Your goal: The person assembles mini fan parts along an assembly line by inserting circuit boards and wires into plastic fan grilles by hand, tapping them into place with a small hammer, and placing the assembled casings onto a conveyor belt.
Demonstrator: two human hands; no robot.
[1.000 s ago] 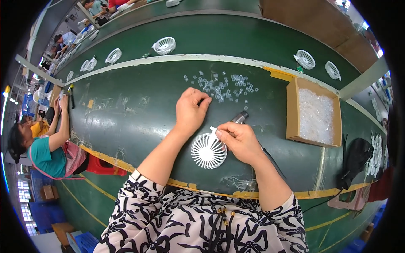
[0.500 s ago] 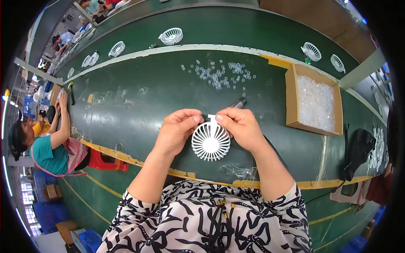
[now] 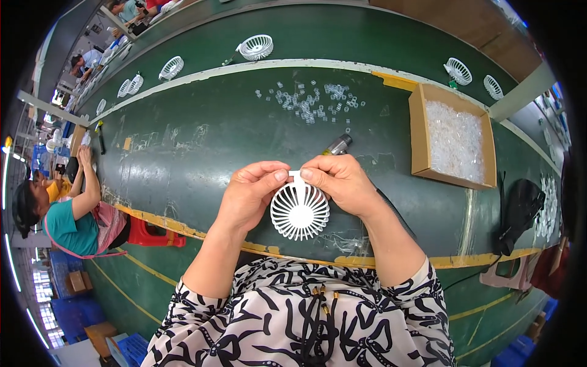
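Note:
A white plastic fan grille (image 3: 299,215) with radiating slats hangs between my two hands, low over the table's near side. Its short stem points away from me. My left hand (image 3: 252,191) is closed, thumb and forefinger pinched at the left of the stem's end. From the other side, my right hand (image 3: 340,183) pinches the stem with its thumb on top. Anything small between the fingertips is hidden. Just beyond the right hand lies a dark-bodied tool (image 3: 340,144) with a yellow part, partly covered by that hand.
Small clear plastic pieces (image 3: 309,104) lie scattered farther back. A cardboard box (image 3: 418,137) of clear pieces stands at the right, near a black bag (image 3: 523,211). Along the belt (image 3: 342,37) sit several white grilles (image 3: 255,47). A co-worker (image 3: 73,214) works at the left.
My hands and the grille have shifted slightly left, uncovering more of the tool. The grilles on the belt have moved a little to the right. Both hands keep their pinch.

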